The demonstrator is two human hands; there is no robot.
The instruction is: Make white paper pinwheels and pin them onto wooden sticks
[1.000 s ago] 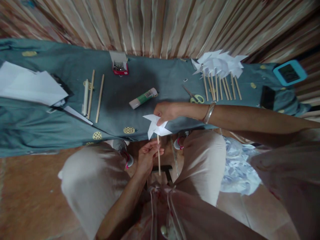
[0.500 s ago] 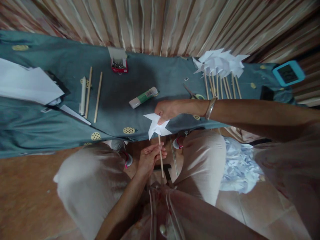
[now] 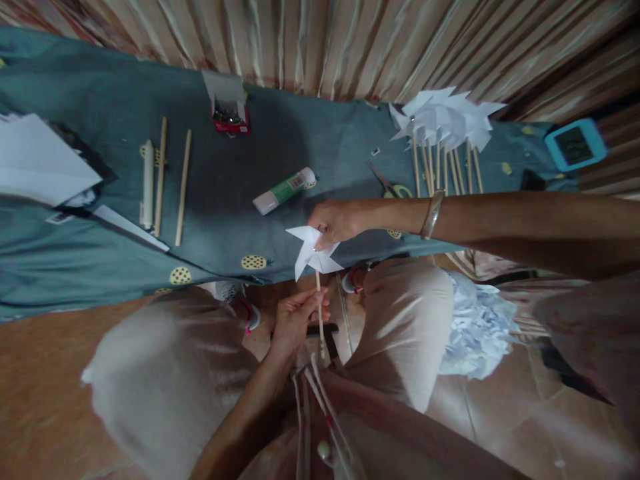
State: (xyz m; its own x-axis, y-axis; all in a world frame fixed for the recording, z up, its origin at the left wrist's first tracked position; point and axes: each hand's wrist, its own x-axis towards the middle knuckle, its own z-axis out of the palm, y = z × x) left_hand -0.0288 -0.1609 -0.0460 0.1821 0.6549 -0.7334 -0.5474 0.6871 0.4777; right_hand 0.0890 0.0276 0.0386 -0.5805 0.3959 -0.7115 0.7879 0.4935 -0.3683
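Observation:
A white paper pinwheel (image 3: 307, 256) on a thin wooden stick (image 3: 321, 327) is held over the table's front edge, between my knees. My left hand (image 3: 296, 317) pinches the stick below the paper blades. On the pinwheel's middle, my right hand (image 3: 336, 223) presses with its thumb, the other fingers curled behind; a small shiny spot shows at the thumb tip. Just beyond my right hand lies a green and white glue stick (image 3: 286, 191). Scissors (image 3: 393, 187) with pale green handles rest behind my right forearm.
Several pinwheels (image 3: 445, 120) lie in a row at the back right, near a blue digital timer (image 3: 575, 145). A red box (image 3: 231, 119) of small metal pieces stands open. Wooden sticks (image 3: 161, 177), a white tube (image 3: 148, 183) and paper sheets (image 3: 45, 163) lie left. Paper scraps (image 3: 475, 327) sit beside my right knee.
My view has shifted slightly, so the things on the left appear farther left. Both hands keep their hold on the pinwheel, with hardly any movement.

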